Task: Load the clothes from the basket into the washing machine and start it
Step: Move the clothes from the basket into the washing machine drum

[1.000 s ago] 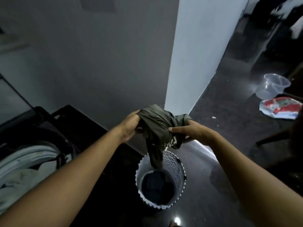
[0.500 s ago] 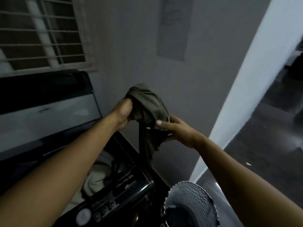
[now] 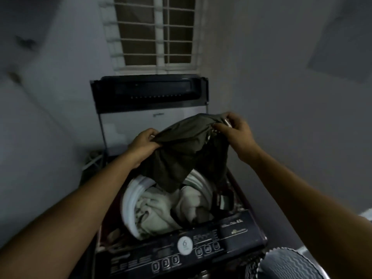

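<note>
- L hand (image 3: 144,144): fingers (image 3: 150,132) curled in tight, bunching the left end of the dark olive garment (image 3: 185,150) in a fist-like grip.
- R hand (image 3: 234,130): fingers (image 3: 231,116) bent, thumb & forefingers pinching the garment's right top edge, the other fingers arched over the cloth.
- Garment is pulled out between both hands. Its long axis runs left-to-right, w/ the R end a bit higher & farther back than the L.
- The rest of the cloth hangs down from that top edge in folds, lowest tip pointing down into the drum.
- So it's up in the air, directly below & between the fingers, over the open top of the washing machine (image 3: 237,236).
- Lowest tip sits right at the pale clothes (image 3: 161,208) already in the drum; can't tell if it touches them.
- Machine is a top-loader: lid (image 3: 149,93) upright at the back, control panel w/ buttons on the near side.
- Basket (image 3: 289,264) at bottom right, just beside the machine's front corner; only its rim & wavy-patterned wall show.
- Barred window (image 3: 155,31) on the wall above the lid.
</note>
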`<state>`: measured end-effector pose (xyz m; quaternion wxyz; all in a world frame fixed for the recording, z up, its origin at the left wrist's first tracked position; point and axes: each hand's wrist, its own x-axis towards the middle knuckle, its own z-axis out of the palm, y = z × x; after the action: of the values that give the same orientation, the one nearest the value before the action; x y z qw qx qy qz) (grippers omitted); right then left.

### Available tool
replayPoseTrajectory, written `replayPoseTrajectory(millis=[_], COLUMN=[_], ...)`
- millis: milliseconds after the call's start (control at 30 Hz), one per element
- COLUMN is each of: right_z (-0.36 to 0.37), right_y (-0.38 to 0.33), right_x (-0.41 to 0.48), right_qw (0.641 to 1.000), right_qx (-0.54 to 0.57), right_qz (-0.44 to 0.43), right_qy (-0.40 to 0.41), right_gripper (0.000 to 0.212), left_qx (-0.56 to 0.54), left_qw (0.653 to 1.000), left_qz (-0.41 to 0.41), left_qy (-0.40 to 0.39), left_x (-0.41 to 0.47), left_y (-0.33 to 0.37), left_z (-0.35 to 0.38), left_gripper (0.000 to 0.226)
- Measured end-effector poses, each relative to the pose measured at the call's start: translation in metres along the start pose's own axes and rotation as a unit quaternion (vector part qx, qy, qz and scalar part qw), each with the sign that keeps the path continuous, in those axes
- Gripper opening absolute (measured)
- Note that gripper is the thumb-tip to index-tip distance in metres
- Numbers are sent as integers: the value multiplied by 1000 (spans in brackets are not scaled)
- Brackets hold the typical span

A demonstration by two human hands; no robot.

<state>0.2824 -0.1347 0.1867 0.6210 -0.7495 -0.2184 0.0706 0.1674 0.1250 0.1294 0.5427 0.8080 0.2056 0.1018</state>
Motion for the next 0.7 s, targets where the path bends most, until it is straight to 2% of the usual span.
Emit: replayPoseTrajectory(millis=[100,167,233,300,367,400,467,533,600,633,700], right_z=[23,35,44,52,58,61,66,72,78,80,83], right_y=[11,27,45,62,77,83,89,90,92,95,99], right_x=[8,12,12,10,8,7,5,4,5,7,10], right_qw=[999,996,992,982,961,946,930,952,978,984,982], right_qx=[-38,-76,-106,-158,-239,-286,-334,-279,-161,-105,-70], right_qz=[-6,2,26,42,53,50,34,45,104,131,167], right_qy=[-14,-41,-66,-90,-124,-142,-148,-119,-78,-62,-57], right_gripper=[15,13,23,33,30,29,31,26,18,17,20], left_qx=[6,-13,-33,-45,-2,54,161,175,129,110,107], left_qw=[1000,1000,999,997,997,996,986,984,990,992,992], left_qz=[-19,-22,-33,-63,-74,-60,-34,-20,-36,-42,-47], left_qy=[14,11,2,-17,-38,-46,-18,18,46,54,36], left_x=[1,2,3,4,5,6,10,12,12,13,14], left_y=[-34,-46,-51,-52,-56,-59,-66,-72,-77,-81,-89], left_z=[-13,-14,-11,-8,-6,-6,-7,-7,-7,-8,-11], left_gripper=[2,16,25,24,26,29,28,17,18,19,19])
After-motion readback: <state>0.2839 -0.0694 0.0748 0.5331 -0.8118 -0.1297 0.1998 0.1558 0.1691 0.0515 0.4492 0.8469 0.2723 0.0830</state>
